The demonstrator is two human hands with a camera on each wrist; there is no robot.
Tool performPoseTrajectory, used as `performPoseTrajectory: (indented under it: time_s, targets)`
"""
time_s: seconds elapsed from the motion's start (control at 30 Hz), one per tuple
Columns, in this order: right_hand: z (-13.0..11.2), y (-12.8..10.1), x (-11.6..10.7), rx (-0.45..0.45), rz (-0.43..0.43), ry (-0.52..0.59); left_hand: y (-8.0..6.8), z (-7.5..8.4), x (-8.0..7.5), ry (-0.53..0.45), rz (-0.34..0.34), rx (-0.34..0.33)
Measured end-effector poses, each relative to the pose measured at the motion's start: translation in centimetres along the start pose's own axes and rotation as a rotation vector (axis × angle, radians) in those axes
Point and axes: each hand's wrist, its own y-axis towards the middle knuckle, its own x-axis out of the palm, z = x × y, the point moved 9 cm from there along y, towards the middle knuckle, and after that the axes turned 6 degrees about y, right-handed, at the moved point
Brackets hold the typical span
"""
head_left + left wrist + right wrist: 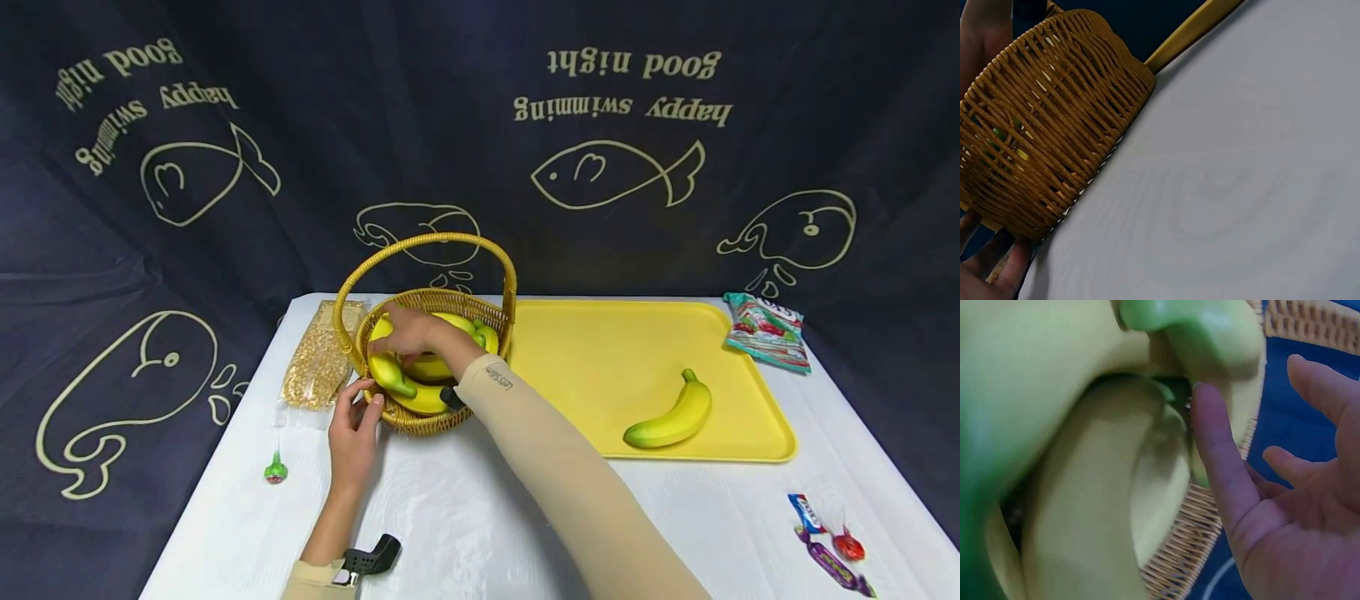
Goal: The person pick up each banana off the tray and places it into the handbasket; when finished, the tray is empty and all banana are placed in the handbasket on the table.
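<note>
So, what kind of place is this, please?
Probably a staged tabletop set, not a real kitchen: a table under a white cover, a dark cloth backdrop printed with fish and whales, and props laid out neatly, such as a basket of bananas and a yellow tray.

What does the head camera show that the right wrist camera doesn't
Only the head view shows the yellow tray with one banana on it, the left hand touching the basket's outside, and sweets on the table. Only the right wrist view shows the right hand's fingers straight against a banana. Both show the basket and its bananas.
</note>
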Motion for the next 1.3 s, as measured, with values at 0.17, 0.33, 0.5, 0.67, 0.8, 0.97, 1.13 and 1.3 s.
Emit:
performPoseTrajectory:
  time_s: [0.17, 0.33, 0.5, 0.67, 0.8, 0.97, 1.13, 1.3]
  targets:
    - [-0.8, -1.6, -1.9, -0.082, -0.033, -0.003, 0.1, 0.0, 0.0, -0.011, 0.008, 0.007]
    - [-0.8, -4.1, -4.7, -0.155, -0.018, -0.064, 0.1, -0.1, 0.0, -0.031, 0.014, -0.002]
    - [0.4, -7.3, -7.6, -0.224, 0.003, -0.146, 0.2, -0.1, 0.2, -0.045, 0.009, -0.010]
    - [2.9, -11.2, -10.4, -0.297, 0.050, -0.199, 0.2, 0.1, 0.2, -0.030, 0.002, -0.001]
    - [6.1, -14.7, -12.1, -0.273, 0.100, -0.190, 0.0, 0.0, -0.1, -0.011, 0.008, -0.007]
    - [11.0, -18.7, -13.6, -0.204, 0.139, -0.215, -0.3, -0.2, -0.3, -0.005, 0.015, -0.019]
    - [15.8, -23.1, -14.5, -0.078, 0.114, -0.389, -0.2, 0.1, 0.0, -0.004, -0.002, 0.006]
    - [19.3, -26.9, -14.5, 0.006, 0.058, -0.450, -0.1, 0.0, 0.1, -0.010, -0.012, -0.008]
